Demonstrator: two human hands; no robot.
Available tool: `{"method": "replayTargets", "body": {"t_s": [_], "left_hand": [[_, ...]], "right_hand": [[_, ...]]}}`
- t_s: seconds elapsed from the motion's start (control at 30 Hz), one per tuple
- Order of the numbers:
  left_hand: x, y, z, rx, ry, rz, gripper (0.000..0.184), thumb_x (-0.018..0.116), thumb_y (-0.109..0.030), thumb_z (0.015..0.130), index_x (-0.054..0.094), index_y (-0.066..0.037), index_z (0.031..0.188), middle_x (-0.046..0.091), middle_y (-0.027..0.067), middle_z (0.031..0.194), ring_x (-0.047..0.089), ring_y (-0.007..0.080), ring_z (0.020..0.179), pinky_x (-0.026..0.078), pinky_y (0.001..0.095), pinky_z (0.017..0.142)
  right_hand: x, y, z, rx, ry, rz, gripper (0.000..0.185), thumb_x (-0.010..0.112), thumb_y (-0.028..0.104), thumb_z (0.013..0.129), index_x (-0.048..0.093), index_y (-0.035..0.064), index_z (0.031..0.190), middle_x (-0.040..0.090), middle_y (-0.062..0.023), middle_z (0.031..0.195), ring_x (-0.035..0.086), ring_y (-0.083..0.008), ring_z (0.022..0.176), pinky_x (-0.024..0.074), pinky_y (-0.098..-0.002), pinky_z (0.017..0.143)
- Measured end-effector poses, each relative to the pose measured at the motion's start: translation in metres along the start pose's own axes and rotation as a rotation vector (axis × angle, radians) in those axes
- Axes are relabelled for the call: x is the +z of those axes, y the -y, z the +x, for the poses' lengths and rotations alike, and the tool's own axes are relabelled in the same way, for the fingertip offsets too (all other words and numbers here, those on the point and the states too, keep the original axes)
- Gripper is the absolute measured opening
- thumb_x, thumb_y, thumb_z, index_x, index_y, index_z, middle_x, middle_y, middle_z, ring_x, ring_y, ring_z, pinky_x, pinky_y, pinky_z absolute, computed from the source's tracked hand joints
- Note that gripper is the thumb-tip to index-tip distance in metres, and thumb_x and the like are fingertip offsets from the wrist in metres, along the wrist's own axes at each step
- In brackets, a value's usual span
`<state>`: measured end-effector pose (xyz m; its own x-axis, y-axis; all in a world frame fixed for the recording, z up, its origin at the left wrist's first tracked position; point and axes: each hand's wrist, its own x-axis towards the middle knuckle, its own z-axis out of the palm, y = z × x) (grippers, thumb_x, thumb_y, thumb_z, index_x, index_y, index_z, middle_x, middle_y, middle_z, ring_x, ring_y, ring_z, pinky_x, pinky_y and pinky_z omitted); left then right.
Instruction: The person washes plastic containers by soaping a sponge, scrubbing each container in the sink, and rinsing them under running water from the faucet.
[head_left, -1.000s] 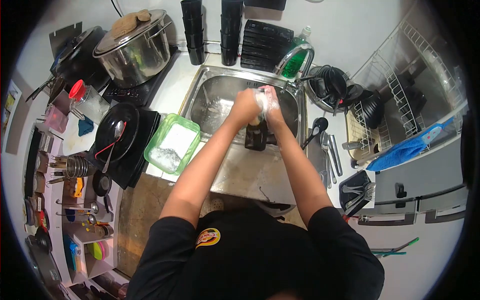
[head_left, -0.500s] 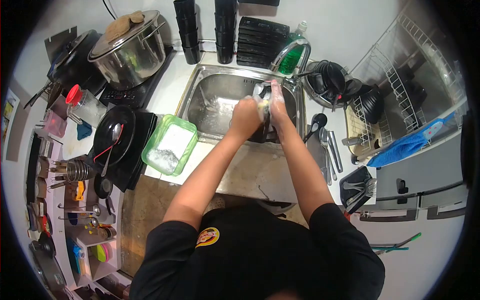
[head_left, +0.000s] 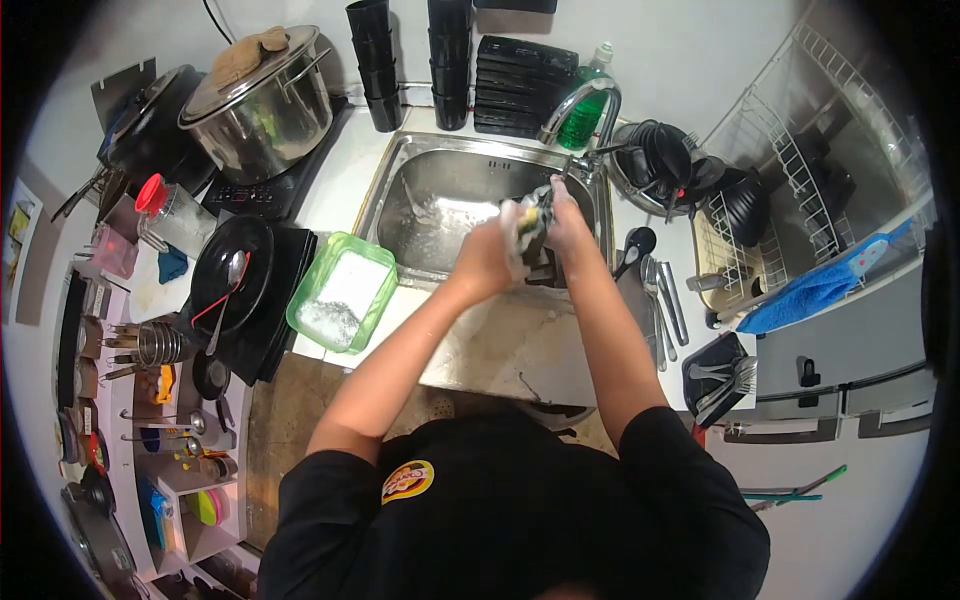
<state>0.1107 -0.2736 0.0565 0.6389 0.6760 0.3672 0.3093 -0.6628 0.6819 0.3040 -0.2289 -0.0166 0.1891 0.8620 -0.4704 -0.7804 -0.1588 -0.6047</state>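
Note:
Over the right side of the steel sink (head_left: 400,235), my two soapy hands work close together. My left hand (head_left: 492,255) is closed on a foamy sponge (head_left: 530,217) with a bit of yellow showing, pressed to a black dish (head_left: 543,228). My right hand (head_left: 570,225) grips that dish from the other side; suds and fingers hide much of its shape. Below them, more dark ware (head_left: 543,270) lies in the sink, partly covered by my hands. The curved faucet (head_left: 580,100) stands just behind.
Left of the sink is a green tub (head_left: 378,315) of suds with a scouring pad. Black plates (head_left: 232,280) and a big steel pot (head_left: 262,110) stand farther left. Black cups (head_left: 450,70) and a green soap bottle (head_left: 583,115) are behind; cutlery (head_left: 660,305) and a dish rack (head_left: 770,270) are right.
My left hand has shifted slightly down and the sponge and black dish have turned and tilted between my hands. Both hands keep their hold.

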Motion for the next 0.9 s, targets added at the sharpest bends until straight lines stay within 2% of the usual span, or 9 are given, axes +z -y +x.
{"method": "replayTargets", "body": {"t_s": [0.27, 0.37, 0.47, 0.57, 0.67, 0.73, 0.77, 0.8, 0.9], "left_hand": [[-0.060, 0.039, 0.051, -0.359, 0.076, -1.114, 0.048, 0.074, -0.022, 0.067, 0.054, -0.002, 0.106, 0.059, 0.0055, 0.090, 0.057, 0.0128, 0.079, 0.047, 0.0249, 0.065], [-0.049, 0.061, 0.060, -0.175, -0.302, -0.552, 0.046, 0.078, -0.034, 0.063, 0.060, -0.003, 0.093, 0.061, 0.0076, 0.084, 0.058, 0.0179, 0.076, 0.047, 0.0311, 0.066], [-0.023, 0.068, 0.057, -0.034, -0.290, 0.070, 0.038, 0.078, -0.035, 0.062, 0.061, -0.007, 0.081, 0.061, 0.0129, 0.081, 0.058, 0.0228, 0.074, 0.046, 0.0342, 0.066], [0.023, 0.015, 0.040, 0.318, -0.324, 0.083, 0.026, 0.069, -0.032, 0.066, 0.057, -0.010, 0.073, 0.054, 0.0161, 0.072, 0.055, 0.0341, 0.070, 0.044, 0.0412, 0.061], [0.037, -0.019, 0.034, 0.238, -0.350, 0.176, 0.021, 0.068, -0.024, 0.063, 0.056, -0.009, 0.072, 0.054, 0.0113, 0.063, 0.055, 0.0323, 0.057, 0.043, 0.0405, 0.053], [0.037, 0.040, 0.047, 0.277, -0.395, 0.145, 0.019, 0.067, -0.024, 0.064, 0.057, -0.009, 0.069, 0.057, 0.0123, 0.063, 0.057, 0.0320, 0.058, 0.045, 0.0408, 0.055], [0.016, 0.029, 0.050, -0.172, -0.371, -0.047, 0.019, 0.066, -0.025, 0.066, 0.059, -0.008, 0.067, 0.060, 0.0135, 0.065, 0.059, 0.0318, 0.060, 0.047, 0.0402, 0.056], [0.008, 0.039, 0.058, -0.217, -0.482, 0.115, 0.018, 0.066, -0.024, 0.067, 0.060, -0.007, 0.067, 0.061, 0.0133, 0.065, 0.060, 0.0312, 0.061, 0.048, 0.0397, 0.055], [0.029, 0.045, 0.053, 0.005, -0.527, 0.183, 0.016, 0.064, -0.024, 0.066, 0.061, -0.008, 0.070, 0.061, 0.0132, 0.067, 0.060, 0.0325, 0.062, 0.048, 0.0402, 0.057]], "right_hand": [[-0.011, 0.019, -0.075, -0.076, 0.497, -0.138, 0.037, 0.065, 0.020, 0.073, 0.057, 0.0059, 0.106, 0.062, -0.0085, 0.099, 0.058, -0.0231, 0.092, 0.0437, -0.0444, 0.084], [0.010, 0.013, -0.114, -0.214, 0.315, -0.310, 0.035, 0.066, 0.006, 0.066, 0.059, 0.0042, 0.100, 0.063, -0.0061, 0.092, 0.059, -0.0181, 0.082, 0.0468, -0.0353, 0.077], [0.011, -0.006, -0.106, -0.591, 0.332, -0.793, 0.030, 0.063, 0.004, 0.069, 0.060, -0.0005, 0.098, 0.061, -0.0011, 0.081, 0.052, -0.0076, 0.071, 0.0445, -0.0237, 0.065], [-0.016, -0.041, -0.057, -0.943, 0.365, -0.915, 0.032, 0.063, 0.006, 0.069, 0.058, 0.0007, 0.101, 0.062, -0.0036, 0.088, 0.053, -0.0105, 0.079, 0.0439, -0.0249, 0.074], [-0.016, -0.055, -0.072, -1.080, 0.203, -1.008, 0.038, 0.069, 0.007, 0.071, 0.055, 0.0025, 0.106, 0.060, -0.0053, 0.099, 0.056, -0.0122, 0.088, 0.0446, -0.0263, 0.077], [-0.016, -0.051, -0.095, -0.961, 0.231, -1.085, 0.035, 0.067, 0.008, 0.075, 0.054, 0.0034, 0.107, 0.060, -0.0074, 0.100, 0.057, -0.0145, 0.091, 0.0454, -0.0281, 0.080], [-0.012, -0.054, -0.107, -0.874, 0.232, -0.878, 0.034, 0.066, 0.008, 0.076, 0.054, 0.0034, 0.108, 0.060, -0.0080, 0.099, 0.058, -0.0151, 0.091, 0.0459, -0.0291, 0.080], [-0.010, -0.057, -0.113, -0.786, 0.226, -0.670, 0.033, 0.064, 0.008, 0.078, 0.053, 0.0034, 0.109, 0.060, -0.0086, 0.099, 0.058, -0.0157, 0.091, 0.0465, -0.0301, 0.081], [-0.011, -0.063, -0.091, -0.510, 0.121, -0.165, 0.028, 0.059, 0.025, 0.083, 0.055, 0.0081, 0.105, 0.060, -0.0074, 0.097, 0.058, -0.0162, 0.088, 0.0474, -0.0308, 0.077]]}}
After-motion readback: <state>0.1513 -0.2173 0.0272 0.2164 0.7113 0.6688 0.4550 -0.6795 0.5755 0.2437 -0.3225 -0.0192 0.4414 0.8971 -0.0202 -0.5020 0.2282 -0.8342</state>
